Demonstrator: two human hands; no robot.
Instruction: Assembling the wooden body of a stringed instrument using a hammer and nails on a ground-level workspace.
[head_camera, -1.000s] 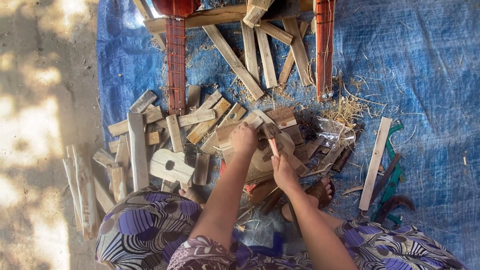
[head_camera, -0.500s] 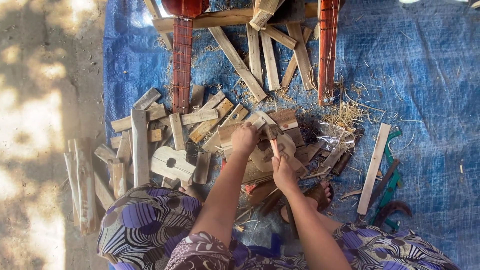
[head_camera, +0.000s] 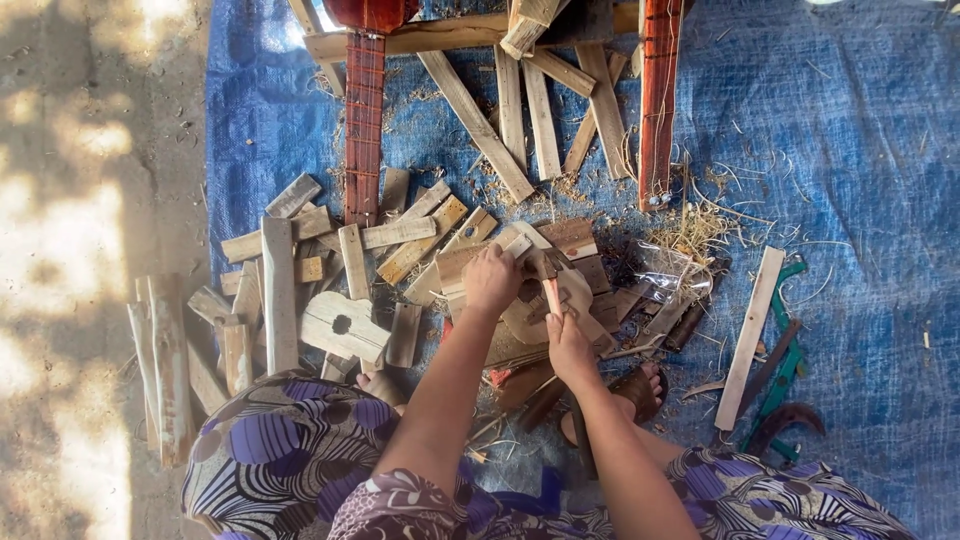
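Note:
My left hand (head_camera: 492, 279) presses down on a pale wooden piece (head_camera: 458, 266) at the top of a heap of offcuts in front of my knees. Just to its right, my right hand (head_camera: 570, 347) is closed around the light handle of a small tool (head_camera: 550, 295), whose dark head sits near my left fingers. Under the tool lies a rounded, instrument-shaped wooden blank (head_camera: 590, 305). The tool's working end is partly hidden among the wood.
A blue tarp (head_camera: 850, 180) covers the ground. Several flat slats (head_camera: 480, 125) lie scattered, and two red instrument necks (head_camera: 365, 120) (head_camera: 660, 100) lie at the back. A small body cutout with a hole (head_camera: 340, 325) lies left. A long slat (head_camera: 750, 335) and green-handled tool (head_camera: 785, 365) lie right.
Both hands stay at the same spot on the wood heap; the tool shifts only slightly. The view has tilted a little.

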